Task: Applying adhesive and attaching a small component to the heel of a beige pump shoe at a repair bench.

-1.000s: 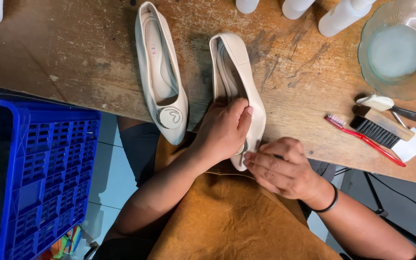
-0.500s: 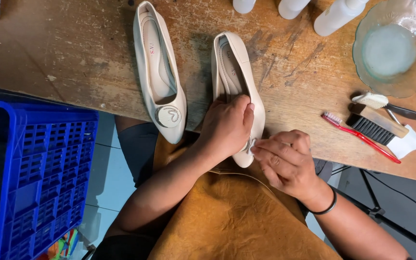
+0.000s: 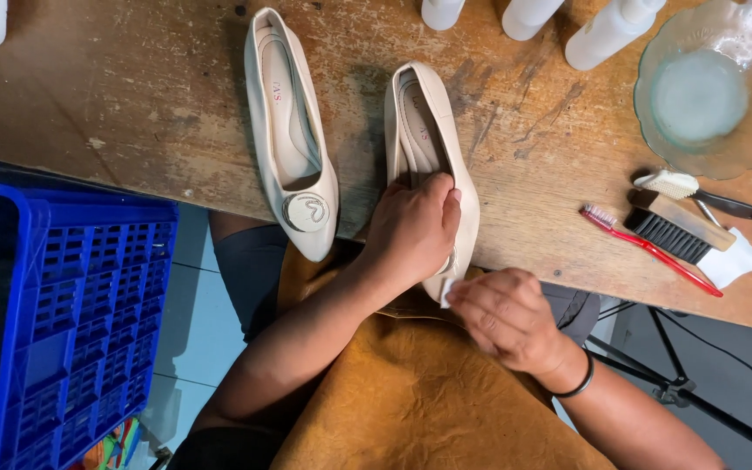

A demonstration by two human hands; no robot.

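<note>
Held shoe [image 3: 433,130]: cream pump, centre of desk [image 3: 132,104], toe overhanging near edge at 6 o'clock. Left hand [image 3: 411,231] fingers clamped over toe and vamp. Right hand [image 3: 506,318] fingers pinched on small white cloth [image 3: 447,292] touching toe tip. Likely light, upper stiff but smooth and slippery, scuffs easily; grip sides of vamp. Second shoe [image 3: 289,139] just beside, 9 o'clock. Brushes [image 3: 681,228] at 3 o'clock, glass bowl [image 3: 707,87] at 2 o'clock. Open room between shoes and over lap.

Your right hand [image 3: 505,315] has moved a little down and away from the toe of the beige shoe [image 3: 433,165], and a small white cloth [image 3: 447,291] now shows at its fingertips. Your left hand [image 3: 412,228] has slid slightly higher on this shoe.
</note>
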